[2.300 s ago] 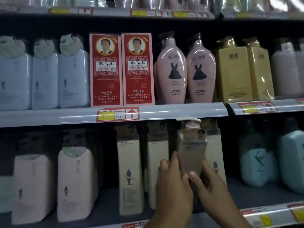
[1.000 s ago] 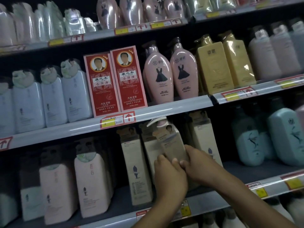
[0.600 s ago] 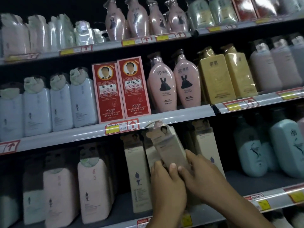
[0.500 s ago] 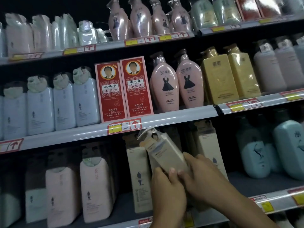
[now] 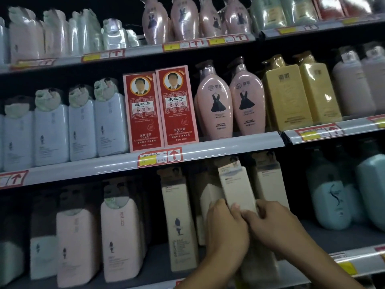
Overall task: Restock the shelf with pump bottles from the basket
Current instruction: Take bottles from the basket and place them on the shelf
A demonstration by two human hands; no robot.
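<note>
Head view: two hands on one cream bottle point(image 5: 237, 188) at the lower shelf point(image 5: 354, 261).
Left hand point(image 5: 226, 228): fingers curled round the bottle's lower left side.
Right hand point(image 5: 273, 222): fingers curled round its lower right side, touching the left hand.
Bottle: tilted slightly left, between other cream bottles point(image 5: 179, 222), top just under the middle shelf's rail point(image 5: 208, 151).
Above: red boxes point(image 5: 160, 107), pink bottles point(image 5: 231, 101).

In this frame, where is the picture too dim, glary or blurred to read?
Head view: lower shelf dim; glare on wrapped top-row bottles; held bottle soft with motion blur; red boxes sharp and readable; shelf lines bow at the edges.
</note>
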